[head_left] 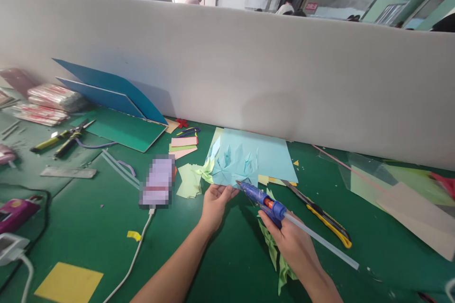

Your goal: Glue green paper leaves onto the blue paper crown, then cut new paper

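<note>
My right hand is wrapped round a blue hot glue gun, and a long translucent glue stick sticks out of its back. The gun's tip is at the near edge of a light blue folded paper piece; whether it touches cannot be made out. Pinched by its near edge, that paper is in my left hand. A pale green folded paper flower lies just left of it. Green folded paper pieces lie partly hidden beneath my right hand and the gun.
A box cutter lies right of the gun, and a light blue sheet is behind the paper. Left are a phone with a white cable, pliers and blue boards. A white partition closes the back; people are beyond it.
</note>
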### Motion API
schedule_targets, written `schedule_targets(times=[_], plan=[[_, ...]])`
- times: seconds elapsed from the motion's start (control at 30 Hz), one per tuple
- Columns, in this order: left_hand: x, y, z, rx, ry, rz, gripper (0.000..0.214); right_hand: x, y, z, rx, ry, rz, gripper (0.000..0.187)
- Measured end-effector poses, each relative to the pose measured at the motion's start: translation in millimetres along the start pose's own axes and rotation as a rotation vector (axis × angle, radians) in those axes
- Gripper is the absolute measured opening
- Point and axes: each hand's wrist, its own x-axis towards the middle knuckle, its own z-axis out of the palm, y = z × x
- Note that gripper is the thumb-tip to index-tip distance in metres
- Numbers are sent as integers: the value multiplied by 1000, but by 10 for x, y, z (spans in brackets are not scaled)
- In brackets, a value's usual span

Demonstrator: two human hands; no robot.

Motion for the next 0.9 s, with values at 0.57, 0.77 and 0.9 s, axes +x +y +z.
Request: schedule_targets(times=[0.57, 0.77, 0.9], plan=[[-8, -30, 11, -1, -5, 0, 37, 112, -27, -12, -42, 10, 7, 50], [12, -32, -25, 18, -9, 5, 36, 86, -1, 10, -83, 42, -31, 48], [17, -17, -22, 23, 1, -1, 36, 83, -1, 7, -62, 32, -44, 46]])
